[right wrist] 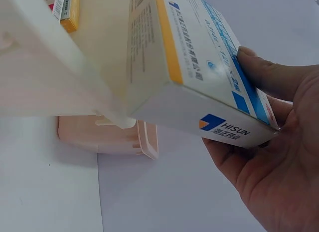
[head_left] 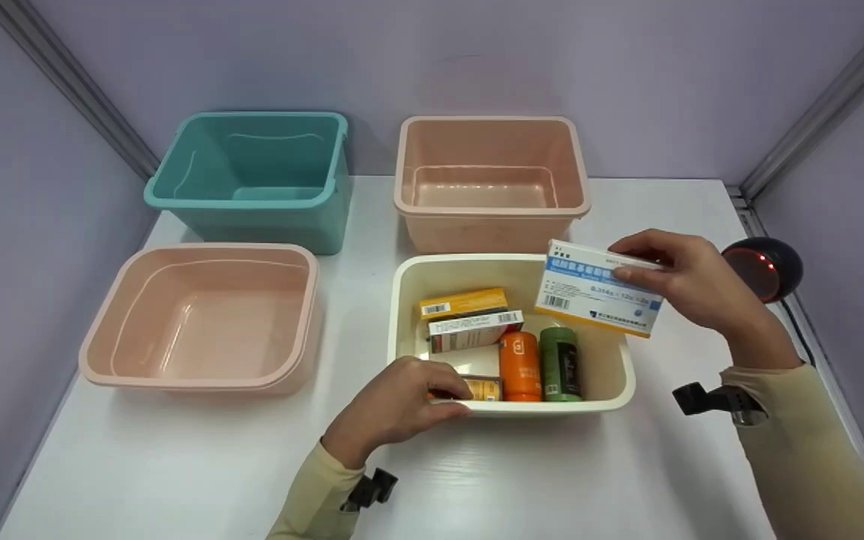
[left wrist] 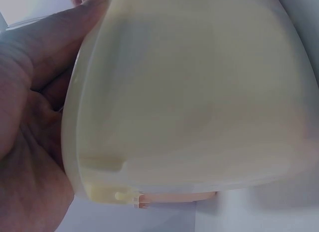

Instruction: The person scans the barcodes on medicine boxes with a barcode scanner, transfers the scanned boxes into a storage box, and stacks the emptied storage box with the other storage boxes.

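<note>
My right hand (head_left: pixel 683 277) pinches a white and blue medicine box (head_left: pixel 589 296) with an orange lower edge, tilted above the right end of a cream bin (head_left: pixel 631 382). "HISUN" shows on the end of that box in the right wrist view. At the bin's near side, my left hand (head_left: pixel 402 401) grips the rim, thumb outside and fingers over the inside. Just by those fingers lies a small yellow-orange box (head_left: pixel 486 388), partly hidden. Also in the bin are an orange bottle (head_left: pixel 520 367), a green bottle (head_left: pixel 558 364), a yellow box (head_left: pixel 462 303) and a white box (head_left: pixel 475 331).
Behind the cream bin stands a pink bin (head_left: pixel 492 232). A teal bin (head_left: pixel 274 225) is at the back left, with a wider pink basin (head_left: pixel 199 319) in front of it. On the right sits a black device (head_left: pixel 762 268) with red lights and a cable.
</note>
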